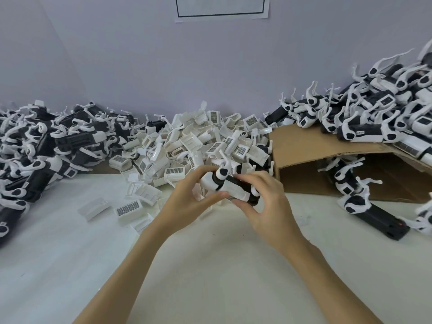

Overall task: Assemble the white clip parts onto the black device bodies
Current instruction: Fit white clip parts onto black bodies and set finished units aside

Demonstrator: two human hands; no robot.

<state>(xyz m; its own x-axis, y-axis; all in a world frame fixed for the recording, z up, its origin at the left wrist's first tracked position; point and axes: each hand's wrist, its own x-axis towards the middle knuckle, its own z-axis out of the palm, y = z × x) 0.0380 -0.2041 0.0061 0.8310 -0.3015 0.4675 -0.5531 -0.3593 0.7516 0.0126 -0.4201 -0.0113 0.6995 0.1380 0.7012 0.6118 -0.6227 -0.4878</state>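
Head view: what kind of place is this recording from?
Probably a small assembly workbench: a heap of loose white plastic clip parts, piles of black-and-white device bodies on either side, and both hands fitting one black device body over the white tabletop.

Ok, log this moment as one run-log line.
step: fitting clip | left hand: grips device | right hand: grips device | clip pile: behind | table: below

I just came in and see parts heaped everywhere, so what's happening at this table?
A person is fitting clips onto devices. Both hands hold one black device above the table: the left hand grips its white end, the right hand its black body. Loose white clips are heaped behind, with device piles on both sides and a cardboard box to the right.
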